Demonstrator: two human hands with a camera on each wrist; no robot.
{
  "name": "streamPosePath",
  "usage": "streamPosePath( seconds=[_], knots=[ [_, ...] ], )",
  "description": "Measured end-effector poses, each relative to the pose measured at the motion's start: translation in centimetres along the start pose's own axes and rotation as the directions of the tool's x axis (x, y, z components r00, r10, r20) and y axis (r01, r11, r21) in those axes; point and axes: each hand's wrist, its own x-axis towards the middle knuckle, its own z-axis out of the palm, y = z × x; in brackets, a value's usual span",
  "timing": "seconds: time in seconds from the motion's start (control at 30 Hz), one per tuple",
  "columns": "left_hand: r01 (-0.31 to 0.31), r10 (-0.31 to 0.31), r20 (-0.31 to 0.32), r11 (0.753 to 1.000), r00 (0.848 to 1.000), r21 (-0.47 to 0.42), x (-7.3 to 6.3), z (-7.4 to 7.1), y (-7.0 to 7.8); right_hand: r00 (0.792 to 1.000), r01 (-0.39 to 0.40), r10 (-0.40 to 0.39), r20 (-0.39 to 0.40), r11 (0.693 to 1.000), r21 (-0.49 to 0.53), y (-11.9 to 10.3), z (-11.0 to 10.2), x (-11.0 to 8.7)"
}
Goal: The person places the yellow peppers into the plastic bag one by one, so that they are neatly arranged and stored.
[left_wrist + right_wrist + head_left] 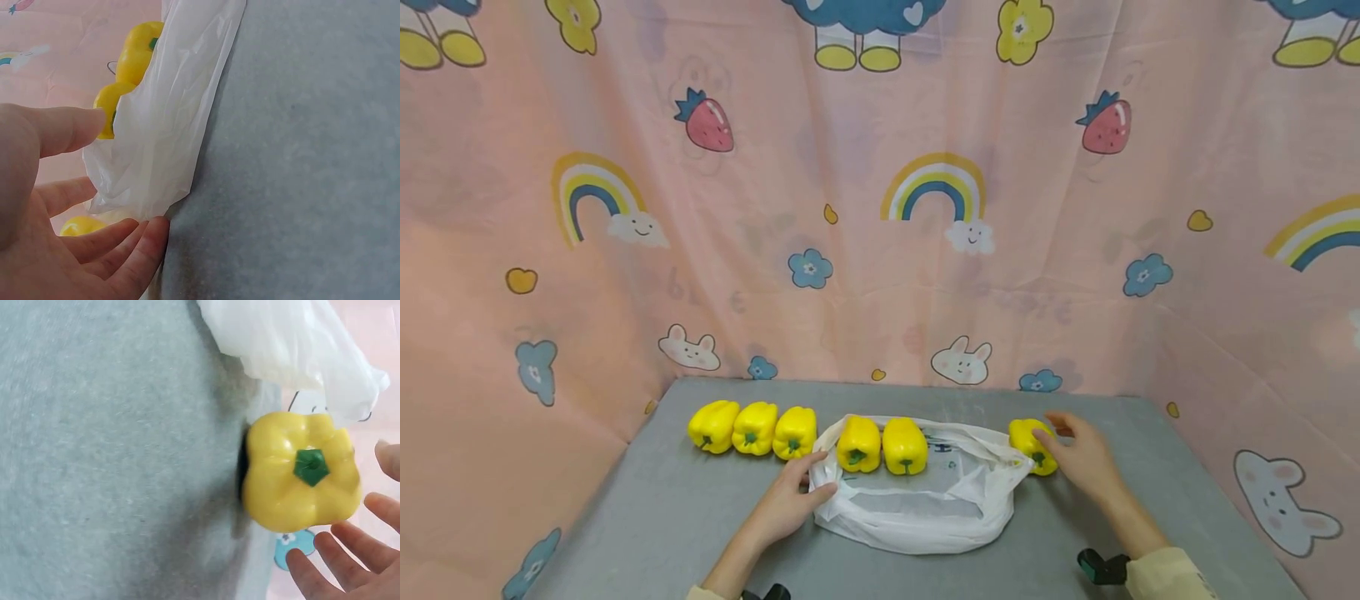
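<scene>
- Row of three yellow peppers [755, 427], left of the white plastic bag [917, 529]. Set side by side; nearest one just beside the bag's left rim. Green stems show.
- Left sleeve [700, 593], pale, nearer the wearer than the bag. Black device [775, 592] by that wrist, partly cut off.
- Left hand [786, 504] at the bag's left edge. Fingers loosely extended, thumb well apart from them, no pinch seen. In the left wrist view, fingertips lie against the plastic.
- Two more peppers [906, 446] within the bag's rim, in its left half, near the far side. Side by side, stems facing the wearer.
- Bag itself lies spread, mouth wide and upward. Grey table [647, 525] under it; pink printed cloth [865, 325] behind it.
- Sixth, lone pepper [1024, 435] at the bag's right corner, outside. Plastic overlaps its edge in view; cannot tell whether they touch.
- Right hand [1086, 458] right of bag, at the lone pepper. Fingers spread, not wrapped round it; contact unclear.
- Black wrist device [1105, 568] and pale right sleeve [1168, 575], nearer the wearer, right of bag.
</scene>
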Motion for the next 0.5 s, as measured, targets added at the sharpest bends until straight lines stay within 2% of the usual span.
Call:
streamPosePath(
  seconds=[0.27,0.5],
  knots=[
    [0.003,-0.003,-0.003,1.000,1.000,0.001,0.0,-0.1,0.1,0.992,-0.078,0.076,0.102,0.997,0.022,1.0,1.0,0.6],
    [-0.010,0.010,-0.004,1.000,1.000,0.007,0.1,-0.1,0.0,0.989,-0.087,0.079,0.123,0.994,0.059,1.2,1.7,0.7]
  ],
)
